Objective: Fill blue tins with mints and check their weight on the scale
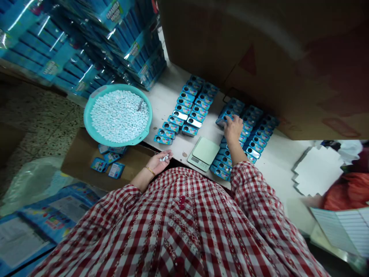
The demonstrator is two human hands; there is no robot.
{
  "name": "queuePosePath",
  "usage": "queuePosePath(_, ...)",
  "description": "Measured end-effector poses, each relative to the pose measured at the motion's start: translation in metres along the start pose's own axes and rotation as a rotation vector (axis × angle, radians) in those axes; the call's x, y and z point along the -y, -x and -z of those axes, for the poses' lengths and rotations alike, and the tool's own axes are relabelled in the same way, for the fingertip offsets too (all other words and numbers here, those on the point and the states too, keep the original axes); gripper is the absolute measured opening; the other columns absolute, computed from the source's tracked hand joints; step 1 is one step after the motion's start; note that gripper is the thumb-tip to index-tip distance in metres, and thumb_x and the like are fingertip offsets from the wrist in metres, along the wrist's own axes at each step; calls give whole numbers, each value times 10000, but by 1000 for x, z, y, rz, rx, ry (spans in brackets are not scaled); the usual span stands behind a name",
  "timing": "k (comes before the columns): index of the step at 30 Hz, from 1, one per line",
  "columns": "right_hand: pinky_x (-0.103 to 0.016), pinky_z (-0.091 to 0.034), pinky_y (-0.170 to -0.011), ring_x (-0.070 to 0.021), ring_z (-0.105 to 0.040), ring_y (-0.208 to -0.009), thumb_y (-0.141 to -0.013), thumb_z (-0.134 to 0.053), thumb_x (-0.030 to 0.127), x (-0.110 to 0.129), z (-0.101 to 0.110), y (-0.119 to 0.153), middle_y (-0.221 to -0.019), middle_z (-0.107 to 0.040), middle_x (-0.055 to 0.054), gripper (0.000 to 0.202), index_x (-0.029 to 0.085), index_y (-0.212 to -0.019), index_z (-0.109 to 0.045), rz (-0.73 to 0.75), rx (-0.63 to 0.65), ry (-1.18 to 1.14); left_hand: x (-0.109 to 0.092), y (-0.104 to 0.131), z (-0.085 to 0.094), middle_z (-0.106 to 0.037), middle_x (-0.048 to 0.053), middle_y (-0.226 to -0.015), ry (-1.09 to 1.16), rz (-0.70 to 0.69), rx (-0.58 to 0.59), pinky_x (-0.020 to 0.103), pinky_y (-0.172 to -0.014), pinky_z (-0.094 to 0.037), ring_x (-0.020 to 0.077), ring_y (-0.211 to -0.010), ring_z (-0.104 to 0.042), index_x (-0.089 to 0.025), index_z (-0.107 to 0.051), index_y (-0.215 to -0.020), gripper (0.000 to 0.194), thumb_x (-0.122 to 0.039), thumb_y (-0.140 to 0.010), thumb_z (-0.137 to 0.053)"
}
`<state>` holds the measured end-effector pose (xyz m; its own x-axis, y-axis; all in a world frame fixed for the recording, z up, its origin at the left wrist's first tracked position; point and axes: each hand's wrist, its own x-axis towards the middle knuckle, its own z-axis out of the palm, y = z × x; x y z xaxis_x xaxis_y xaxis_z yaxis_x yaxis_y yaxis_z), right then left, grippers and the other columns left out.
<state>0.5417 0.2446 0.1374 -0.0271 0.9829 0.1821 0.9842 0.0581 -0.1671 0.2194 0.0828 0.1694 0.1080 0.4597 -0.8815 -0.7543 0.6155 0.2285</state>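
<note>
Dozens of small blue tins (190, 109) lie in tidy double rows across the pale table (170, 96) at the centre of the frame, lined up side by side so each is within easy reach. Stacked blue cartons (95, 46) fill the upper left, and brown cardboard boxes (259, 57) wall in the upper right. A teal basin (118, 114) heaped with white candies sits left of centre, a scoop handle poking from the pile. A pale green scale (204, 153) waits at the table's near edge, between the two banks of tins. The right hand (233, 129) reaches to the right-hand bank (253, 130), fingers closing on one tin at its upper end. The left hand (160, 161), palm up and cupped open, cradles a few white candies (165, 157) at the lower centre.
</note>
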Motion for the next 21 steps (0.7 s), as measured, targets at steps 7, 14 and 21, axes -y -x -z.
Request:
queuePosePath(7, -446, -326, -836, -281, -420, -1034, -836, -419, 141, -13, 10, -4, -1188, -533, -143, 257, 182, -876, -670, 247, 132, 82, 15, 8, -18, -656, 123, -737, 56, -23, 46, 156, -464, -437, 110, -613, -614, -60, -655, -813, 238, 28, -769, -439)
queuePosePath(14, -411, -341, -806, -258, -444, -947, -895, -395, 203, 29, 66, 68, -1128, -554, -131, 282, 225, -1048, -630, 615, 248, 103, 52, 8, -22, -663, 114, -724, 163, -55, 41, 189, -587, -505, 122, -660, -638, -63, -649, -770, 243, -47, -848, -420)
queuePosePath(21, -395, -379, -835, -263, -453, -1022, -902, -444, 232, 57, 60, 121, -1197, -552, -148, 254, 174, -1103, -588, 687, 353, -43, 80, 10, -39, -687, 150, -827, 218, -19, 196, 273, -745, -528, 176, -810, -665, -47, -655, -847, 317, -179, -911, -374)
